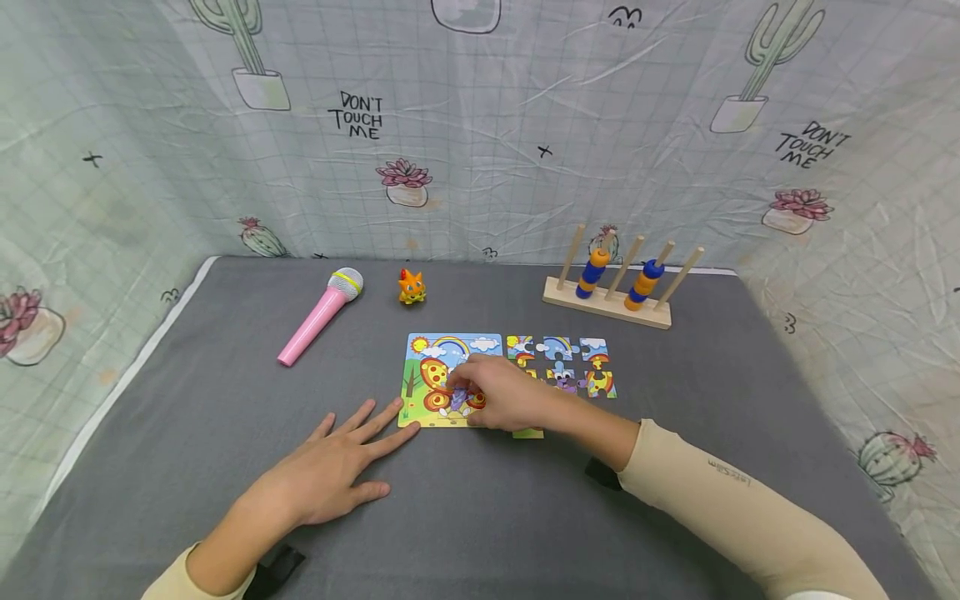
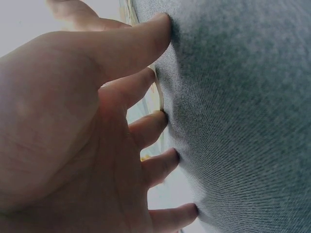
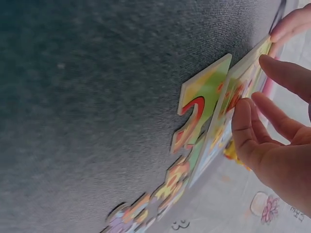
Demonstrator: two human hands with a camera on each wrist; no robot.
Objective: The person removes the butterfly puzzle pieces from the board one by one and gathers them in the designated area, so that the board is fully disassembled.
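My left hand (image 1: 326, 471) lies spread on the grey cloth, with fingertips touching the lower left corner of a puzzle board (image 1: 413, 367) printed with a butterfly, sun and rainbow. Over the board's lower right part is my right hand (image 1: 506, 392), its fingers loosely bent. In the right wrist view, thumb and fingers of the right hand (image 3: 279, 124) stand apart at the board (image 3: 214, 131), with nothing visible between them. Several puzzle pieces (image 1: 557, 348) lie in rows along the board's right side; the right hand and forearm hide part of them.
Behind the board stand a small orange toy figure (image 1: 412, 287) and, at the back right, a wooden peg stand (image 1: 607, 305) with blue and orange beads. A pink microphone (image 1: 318, 321) lies to the left. A patterned cloth (image 1: 480, 133) hangs behind the table.
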